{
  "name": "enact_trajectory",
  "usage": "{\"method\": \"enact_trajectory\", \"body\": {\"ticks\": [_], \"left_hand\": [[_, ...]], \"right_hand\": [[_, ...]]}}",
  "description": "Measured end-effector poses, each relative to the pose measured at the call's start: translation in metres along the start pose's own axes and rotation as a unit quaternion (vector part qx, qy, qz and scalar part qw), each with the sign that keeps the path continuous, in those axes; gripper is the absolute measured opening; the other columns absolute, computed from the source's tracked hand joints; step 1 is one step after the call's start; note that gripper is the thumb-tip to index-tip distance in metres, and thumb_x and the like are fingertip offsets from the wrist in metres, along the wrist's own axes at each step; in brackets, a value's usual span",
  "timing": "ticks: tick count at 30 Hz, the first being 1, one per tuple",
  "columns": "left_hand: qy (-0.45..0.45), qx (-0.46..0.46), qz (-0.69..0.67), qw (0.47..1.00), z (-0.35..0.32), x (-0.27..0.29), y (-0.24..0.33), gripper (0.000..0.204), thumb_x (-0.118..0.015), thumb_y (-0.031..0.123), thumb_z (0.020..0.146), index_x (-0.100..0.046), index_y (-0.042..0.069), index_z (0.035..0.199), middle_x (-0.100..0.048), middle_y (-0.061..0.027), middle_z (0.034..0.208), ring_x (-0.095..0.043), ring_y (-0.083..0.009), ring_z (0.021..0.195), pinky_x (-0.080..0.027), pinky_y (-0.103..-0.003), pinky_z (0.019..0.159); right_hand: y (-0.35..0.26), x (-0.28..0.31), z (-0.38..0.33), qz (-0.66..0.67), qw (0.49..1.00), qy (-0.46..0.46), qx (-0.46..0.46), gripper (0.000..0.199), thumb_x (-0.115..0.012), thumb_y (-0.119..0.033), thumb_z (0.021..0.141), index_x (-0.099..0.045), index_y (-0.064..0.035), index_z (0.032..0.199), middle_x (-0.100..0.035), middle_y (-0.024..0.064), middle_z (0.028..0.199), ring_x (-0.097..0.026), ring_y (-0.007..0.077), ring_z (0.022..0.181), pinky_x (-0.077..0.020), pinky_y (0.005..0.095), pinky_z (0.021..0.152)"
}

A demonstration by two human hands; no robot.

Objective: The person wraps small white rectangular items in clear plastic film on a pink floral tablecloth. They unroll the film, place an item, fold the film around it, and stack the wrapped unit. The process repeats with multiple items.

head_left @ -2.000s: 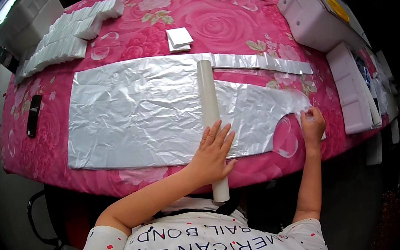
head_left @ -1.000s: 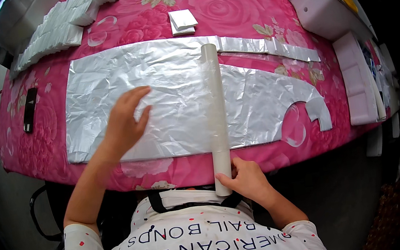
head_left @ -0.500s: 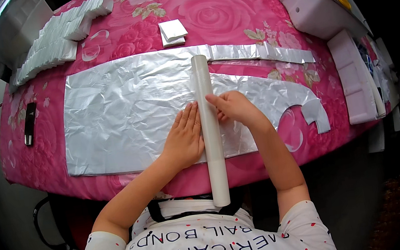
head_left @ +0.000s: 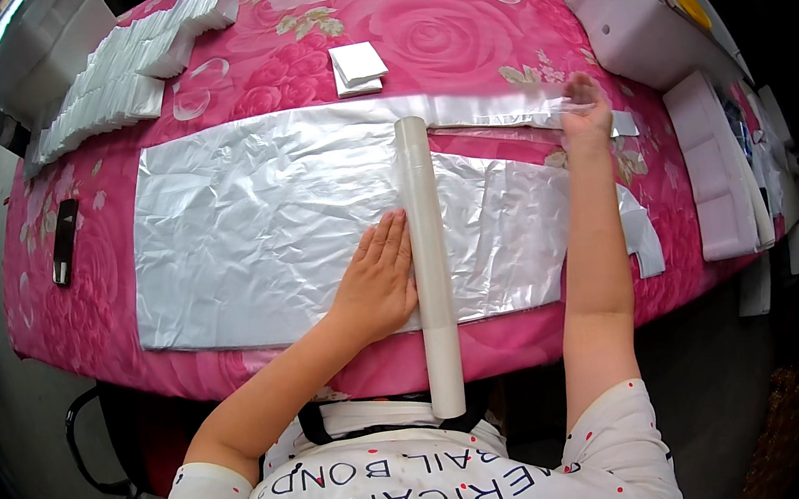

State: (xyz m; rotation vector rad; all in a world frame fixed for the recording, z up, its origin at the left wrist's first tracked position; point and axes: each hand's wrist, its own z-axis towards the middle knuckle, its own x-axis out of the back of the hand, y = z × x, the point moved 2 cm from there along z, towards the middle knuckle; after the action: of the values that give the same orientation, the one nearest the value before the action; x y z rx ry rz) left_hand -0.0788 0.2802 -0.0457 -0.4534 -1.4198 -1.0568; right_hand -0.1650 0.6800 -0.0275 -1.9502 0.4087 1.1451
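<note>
A silvery-white plastic bag (head_left: 246, 229), shaped like a vest carrier bag, lies flat across the table with its handle strips toward the right. Across it rests a long pale tube (head_left: 432, 275), its near end overhanging the table edge by my waist. My left hand (head_left: 378, 278) lies flat on the bag with fingers outstretched, against the tube's left side. Farther right, my right hand (head_left: 585, 109) is over the far handle strip (head_left: 492, 110), near its outer end. Motion smears its fingers, so I cannot make out whether they grip the plastic.
Rows of folded white packets (head_left: 120, 79) stand at the far left, and a small pile of folded white pieces (head_left: 358, 68) lies beyond the bag. A dark narrow tool (head_left: 66, 243) lies at left. White foam boxes (head_left: 625, 8) line the right edge of the pink floral tablecloth (head_left: 431, 28).
My right hand has left the tube and moved right and away from me, to the far handle strip. My left hand stays flat beside the tube. The view has shifted slightly.
</note>
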Motion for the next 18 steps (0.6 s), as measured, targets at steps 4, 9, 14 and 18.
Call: {"method": "enact_trajectory", "body": {"ticks": [4, 9, 14, 18], "left_hand": [[0.008, 0.000, -0.006, 1.000, -0.001, 0.001, 0.000, 0.061, -0.039, 0.021, 0.082, -0.028, -0.012, 0.133, -0.025, -0.0255, 0.142, -0.020, -0.0347, 0.135, -0.014, -0.042, 0.111], [0.010, -0.015, 0.002, 1.000, 0.001, 0.001, 0.002, 0.061, -0.039, 0.019, 0.083, -0.026, -0.013, 0.133, -0.024, -0.0275, 0.141, -0.020, -0.0372, 0.134, -0.015, -0.043, 0.111], [0.102, -0.067, 0.026, 0.992, -0.004, -0.004, -0.001, 0.062, -0.042, 0.023, 0.083, -0.028, -0.014, 0.131, -0.024, -0.0309, 0.140, -0.024, -0.0420, 0.132, -0.019, -0.046, 0.109], [0.109, -0.053, -0.004, 0.993, -0.001, -0.010, -0.004, 0.060, -0.044, 0.023, 0.085, -0.029, -0.013, 0.131, -0.025, -0.0320, 0.139, -0.025, -0.0427, 0.132, -0.021, -0.048, 0.107]], "right_hand": [[-0.031, -0.050, -0.051, -0.098, 0.980, -0.161, 0.067, 0.024, -0.042, -0.018, 0.094, -0.055, -0.0063, 0.111, -0.064, 0.0100, 0.102, -0.061, 0.0192, 0.096, -0.0491, 0.0324, 0.086], [0.114, -0.092, -0.208, -0.449, 0.766, -0.452, 0.084, 0.030, -0.050, -0.019, 0.091, -0.059, 0.0010, 0.111, -0.064, 0.0135, 0.105, -0.059, 0.0202, 0.099, -0.0418, 0.0264, 0.089], [0.262, -0.049, -0.323, -0.632, 0.453, -0.624, 0.075, 0.043, -0.048, -0.022, 0.089, -0.047, 0.0065, 0.121, -0.045, 0.0260, 0.128, -0.036, 0.0437, 0.123, -0.0312, 0.0446, 0.102], [0.274, -0.062, -0.370, -0.631, 0.377, -0.676, -0.057, 0.058, -0.050, -0.031, 0.088, -0.035, 0.0051, 0.132, -0.029, 0.0247, 0.140, -0.022, 0.0391, 0.133, -0.0234, 0.0418, 0.108]]}}
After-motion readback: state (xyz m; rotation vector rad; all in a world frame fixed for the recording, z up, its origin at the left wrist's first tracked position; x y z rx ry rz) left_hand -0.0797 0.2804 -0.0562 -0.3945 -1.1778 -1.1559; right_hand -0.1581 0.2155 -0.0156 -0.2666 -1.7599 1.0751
